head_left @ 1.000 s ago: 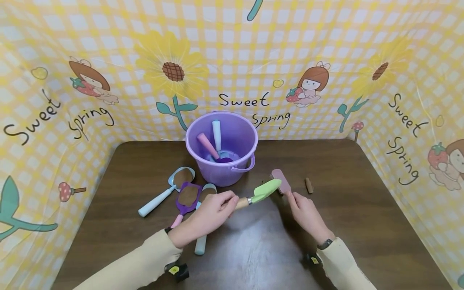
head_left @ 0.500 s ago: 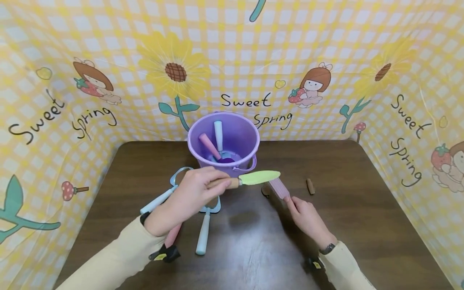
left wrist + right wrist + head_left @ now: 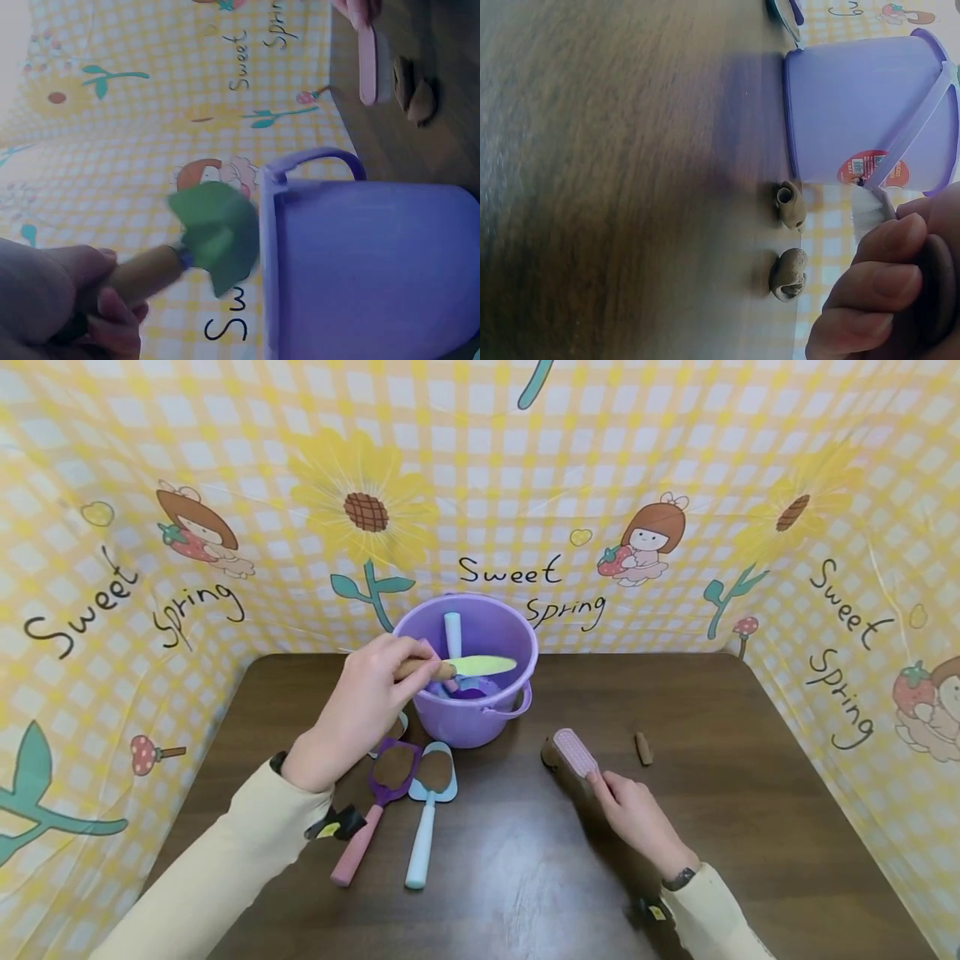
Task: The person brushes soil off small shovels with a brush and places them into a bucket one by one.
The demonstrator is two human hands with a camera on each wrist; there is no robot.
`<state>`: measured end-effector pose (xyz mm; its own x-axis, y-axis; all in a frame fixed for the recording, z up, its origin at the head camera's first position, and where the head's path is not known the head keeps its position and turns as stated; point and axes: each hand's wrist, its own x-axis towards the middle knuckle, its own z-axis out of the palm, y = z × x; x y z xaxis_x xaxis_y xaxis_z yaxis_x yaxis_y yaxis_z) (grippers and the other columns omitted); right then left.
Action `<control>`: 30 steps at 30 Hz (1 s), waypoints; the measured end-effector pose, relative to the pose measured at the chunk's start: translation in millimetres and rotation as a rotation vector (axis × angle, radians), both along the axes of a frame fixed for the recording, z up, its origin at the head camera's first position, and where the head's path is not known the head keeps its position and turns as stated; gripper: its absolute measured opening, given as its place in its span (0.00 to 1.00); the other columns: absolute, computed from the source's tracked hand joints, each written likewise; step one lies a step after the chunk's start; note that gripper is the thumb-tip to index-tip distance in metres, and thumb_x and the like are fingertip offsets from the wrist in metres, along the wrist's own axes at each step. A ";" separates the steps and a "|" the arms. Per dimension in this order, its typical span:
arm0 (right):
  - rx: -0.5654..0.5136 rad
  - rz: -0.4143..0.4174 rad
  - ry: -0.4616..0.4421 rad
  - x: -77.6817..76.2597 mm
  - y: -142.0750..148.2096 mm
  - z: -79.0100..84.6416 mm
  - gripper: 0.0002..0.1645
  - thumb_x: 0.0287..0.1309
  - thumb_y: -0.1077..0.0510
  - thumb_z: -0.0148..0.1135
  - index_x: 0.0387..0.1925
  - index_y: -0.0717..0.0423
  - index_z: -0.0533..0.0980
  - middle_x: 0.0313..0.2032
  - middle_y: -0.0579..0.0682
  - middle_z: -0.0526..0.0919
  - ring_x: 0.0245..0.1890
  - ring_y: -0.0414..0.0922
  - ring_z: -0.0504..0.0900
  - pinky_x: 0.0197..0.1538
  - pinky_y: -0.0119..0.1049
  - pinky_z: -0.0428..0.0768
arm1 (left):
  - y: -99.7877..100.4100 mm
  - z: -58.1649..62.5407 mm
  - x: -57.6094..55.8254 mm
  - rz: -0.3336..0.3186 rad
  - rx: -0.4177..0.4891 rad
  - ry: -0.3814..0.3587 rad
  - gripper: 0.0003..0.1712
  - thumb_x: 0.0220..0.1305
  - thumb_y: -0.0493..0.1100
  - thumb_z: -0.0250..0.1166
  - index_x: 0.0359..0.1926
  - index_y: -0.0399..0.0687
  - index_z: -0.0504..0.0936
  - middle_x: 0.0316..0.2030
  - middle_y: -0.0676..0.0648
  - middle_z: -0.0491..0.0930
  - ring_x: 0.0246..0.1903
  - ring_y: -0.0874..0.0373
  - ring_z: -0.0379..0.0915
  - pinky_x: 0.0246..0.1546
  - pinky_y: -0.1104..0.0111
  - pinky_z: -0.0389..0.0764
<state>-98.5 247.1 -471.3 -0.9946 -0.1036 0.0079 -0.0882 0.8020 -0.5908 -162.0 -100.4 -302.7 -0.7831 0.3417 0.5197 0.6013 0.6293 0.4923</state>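
My left hand [image 3: 352,706] grips the wooden handle of a small trowel with a light green blade [image 3: 483,666]. It is held over the purple bucket [image 3: 465,727], near the rim; the left wrist view shows the trowel [image 3: 217,232] beside that rim. Inside the bucket a light blue handle [image 3: 453,635] and part of a pink one are visible. My right hand [image 3: 637,818] holds a pink brush [image 3: 575,753] above the table; pale bristles [image 3: 868,211] show in the right wrist view.
A purple shovel with a pink handle [image 3: 356,847] and a light blue shovel [image 3: 422,847] lie left of centre, both brown in the middle. Another blue tool is mostly behind my left arm. Brown lumps [image 3: 789,204] lie near the brush. A checked cloth [image 3: 480,485] hangs behind the table.
My left hand has lifted the trowel away from the brush and carried it left and back over the bucket. My right hand has barely moved; the brush has turned its back upward.
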 end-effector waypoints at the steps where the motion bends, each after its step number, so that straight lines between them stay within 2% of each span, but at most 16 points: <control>1: 0.000 -0.001 -0.003 0.1 0.1 0.1 0.25 0.68 0.41 0.45 0.20 0.51 0.67 0.14 0.42 0.60 0.13 0.37 0.59 0.18 0.30 0.60 | 1.0 -0.2 -2.6 0.003 -0.015 -0.022 0.06 0.64 0.44 0.62 0.37 0.46 0.81 0.34 0.52 0.79 0.36 0.59 0.72 0.35 0.65 0.72; 5: 0.003 -0.002 -0.012 0.2 0.3 -0.1 0.24 0.68 0.41 0.45 0.21 0.51 0.68 0.15 0.42 0.60 0.14 0.38 0.60 0.19 0.30 0.60 | 8.0 -4.1 -13.2 0.010 -0.089 -0.080 0.07 0.64 0.43 0.61 0.32 0.47 0.73 0.31 0.53 0.78 0.34 0.60 0.75 0.29 0.66 0.73; 12: 0.012 0.002 -0.027 -0.5 -0.9 -0.3 0.22 0.68 0.43 0.47 0.21 0.50 0.68 0.15 0.42 0.61 0.14 0.38 0.61 0.20 0.31 0.61 | 18.8 -17.7 -28.6 0.064 -0.161 -0.111 0.14 0.61 0.44 0.63 0.31 0.45 0.66 0.25 0.53 0.76 0.26 0.61 0.80 0.22 0.68 0.71; 15: 0.009 0.003 -0.046 -0.2 -1.0 -0.4 0.22 0.68 0.44 0.48 0.22 0.51 0.69 0.15 0.42 0.61 0.14 0.38 0.61 0.19 0.30 0.61 | 22.3 -23.9 -32.2 0.081 -0.177 -0.128 0.12 0.64 0.45 0.61 0.31 0.45 0.67 0.24 0.53 0.78 0.26 0.60 0.79 0.21 0.67 0.71; 19: 0.001 -0.002 -0.050 -0.2 -1.1 -0.3 0.22 0.67 0.43 0.48 0.22 0.51 0.69 0.15 0.42 0.61 0.14 0.38 0.61 0.19 0.30 0.61 | 25.8 -31.6 -37.5 0.084 -0.205 -0.101 0.11 0.67 0.46 0.58 0.30 0.44 0.72 0.24 0.53 0.79 0.29 0.57 0.77 0.26 0.66 0.72; 25: -0.017 -0.004 -0.067 0.1 -0.6 0.5 0.21 0.67 0.44 0.48 0.23 0.51 0.70 0.15 0.43 0.61 0.14 0.38 0.61 0.19 0.30 0.61 | 23.4 -41.4 -39.5 0.084 -0.229 -0.094 0.09 0.62 0.45 0.63 0.31 0.44 0.81 0.28 0.48 0.72 0.31 0.54 0.70 0.33 0.63 0.73; 30: -0.023 -0.008 -0.064 0.2 -0.4 -0.5 0.20 0.67 0.45 0.49 0.23 0.52 0.70 0.15 0.43 0.62 0.14 0.38 0.61 0.19 0.30 0.60 | 20.9 -41.2 -40.6 0.100 -0.271 -0.035 0.07 0.60 0.45 0.65 0.29 0.47 0.83 0.28 0.49 0.76 0.31 0.51 0.68 0.36 0.60 0.69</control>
